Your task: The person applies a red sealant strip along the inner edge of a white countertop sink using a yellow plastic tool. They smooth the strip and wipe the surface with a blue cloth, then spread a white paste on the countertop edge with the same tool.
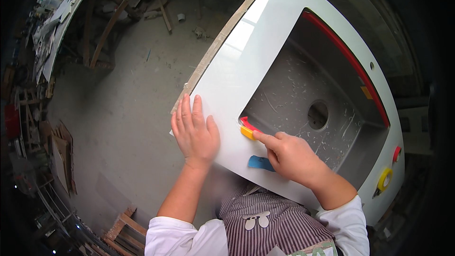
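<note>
Yellow scraper under right hand

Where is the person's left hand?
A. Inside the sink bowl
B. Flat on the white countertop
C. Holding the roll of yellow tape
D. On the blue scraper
B. The left hand lies flat, fingers spread, on the white countertop, beside the sink cutout, while the right hand presses a small yellow and red piece at the cutout's corner.

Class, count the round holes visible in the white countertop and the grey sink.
2: a large drain hole in the grey sink's floor, and a small hole in the white countertop beyond the sink's far edge. Others may be hidden.
</note>
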`<state>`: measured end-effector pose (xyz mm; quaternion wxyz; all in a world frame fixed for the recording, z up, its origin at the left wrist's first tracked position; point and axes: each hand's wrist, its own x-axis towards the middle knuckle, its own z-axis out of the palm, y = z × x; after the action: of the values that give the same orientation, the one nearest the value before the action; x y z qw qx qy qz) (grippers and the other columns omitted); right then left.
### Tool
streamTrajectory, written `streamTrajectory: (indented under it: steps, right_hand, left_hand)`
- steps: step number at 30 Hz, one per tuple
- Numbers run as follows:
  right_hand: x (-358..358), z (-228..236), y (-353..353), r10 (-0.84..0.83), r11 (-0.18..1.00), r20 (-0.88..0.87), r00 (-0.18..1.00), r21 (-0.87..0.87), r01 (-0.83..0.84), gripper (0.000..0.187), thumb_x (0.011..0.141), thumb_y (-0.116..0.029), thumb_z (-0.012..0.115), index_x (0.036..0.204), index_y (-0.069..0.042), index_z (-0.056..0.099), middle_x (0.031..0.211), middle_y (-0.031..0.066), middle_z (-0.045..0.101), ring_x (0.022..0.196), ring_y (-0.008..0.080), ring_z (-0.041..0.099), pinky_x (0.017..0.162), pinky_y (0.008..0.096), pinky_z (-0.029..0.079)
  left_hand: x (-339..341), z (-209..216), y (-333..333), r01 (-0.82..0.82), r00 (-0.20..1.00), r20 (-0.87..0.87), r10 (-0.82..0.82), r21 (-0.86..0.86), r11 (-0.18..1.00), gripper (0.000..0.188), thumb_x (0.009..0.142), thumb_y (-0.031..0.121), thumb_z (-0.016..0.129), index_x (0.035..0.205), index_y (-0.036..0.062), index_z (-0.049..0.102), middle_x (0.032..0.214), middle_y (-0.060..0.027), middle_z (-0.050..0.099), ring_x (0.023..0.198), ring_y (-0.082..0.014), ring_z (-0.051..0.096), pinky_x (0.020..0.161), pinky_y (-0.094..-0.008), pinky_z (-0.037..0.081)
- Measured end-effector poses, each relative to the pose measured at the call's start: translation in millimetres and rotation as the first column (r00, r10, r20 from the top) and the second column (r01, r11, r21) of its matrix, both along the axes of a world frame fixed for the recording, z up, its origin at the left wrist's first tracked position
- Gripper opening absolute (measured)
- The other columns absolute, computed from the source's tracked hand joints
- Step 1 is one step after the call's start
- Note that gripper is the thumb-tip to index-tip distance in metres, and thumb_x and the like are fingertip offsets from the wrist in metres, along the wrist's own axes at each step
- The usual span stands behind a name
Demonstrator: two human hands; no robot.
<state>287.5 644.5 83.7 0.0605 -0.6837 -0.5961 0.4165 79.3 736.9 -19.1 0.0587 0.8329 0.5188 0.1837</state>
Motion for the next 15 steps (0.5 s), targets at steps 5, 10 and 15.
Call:
streamTrajectory:
  steps: [5, 10, 15]
  right_hand:
    - [16, 31, -3, -0.079, 0.996, -0.030, 0.996, 0.035, 0.080, 0.042, 0.088, 0.001, 0.057, 0.128, -0.012, 0.064, 0.087, 0.0159, 0.063, 0.081, 0.0295, 0.064, 0.072, 0.0387, 0.052]
    - [34, 38, -51, -0.305, 0.917, -0.215, 0.928, 0.197, 0.347, 0.038, 0.092, 0.000, 0.055, 0.129, -0.006, 0.062, 0.104, 0.0172, 0.068, 0.091, 0.0281, 0.066, 0.081, 0.0347, 0.052]
    - [52, 57, -114, -0.544, 0.801, -0.215, 0.811, 0.152, 0.579, 0.037, 0.092, 0.000, 0.055, 0.128, -0.004, 0.062, 0.104, 0.0161, 0.069, 0.086, 0.0262, 0.065, 0.079, 0.0343, 0.050]
  left_hand:
    - [0, -1, 0, 0.005, 1.000, -0.006, -0.005, 0.017, 1.000, 0.059, 0.086, 0.015, 0.062, 0.141, 0.0030, 0.044, 0.147, -0.0209, 0.043, 0.136, -0.0362, 0.041, 0.113, -0.0528, 0.029]
    - [0, -6, -2, -0.007, 1.000, -0.008, 0.007, 0.011, 1.000, 0.056, 0.088, 0.016, 0.059, 0.141, 0.0028, 0.044, 0.146, -0.0211, 0.043, 0.137, -0.0366, 0.041, 0.114, -0.0528, 0.028]
    - [-6, -9, 2, -0.004, 0.999, -0.037, 0.006, 0.037, 0.999, 0.055, 0.090, 0.015, 0.057, 0.143, 0.0033, 0.043, 0.146, -0.0212, 0.043, 0.136, -0.0377, 0.041, 0.113, -0.0529, 0.028]
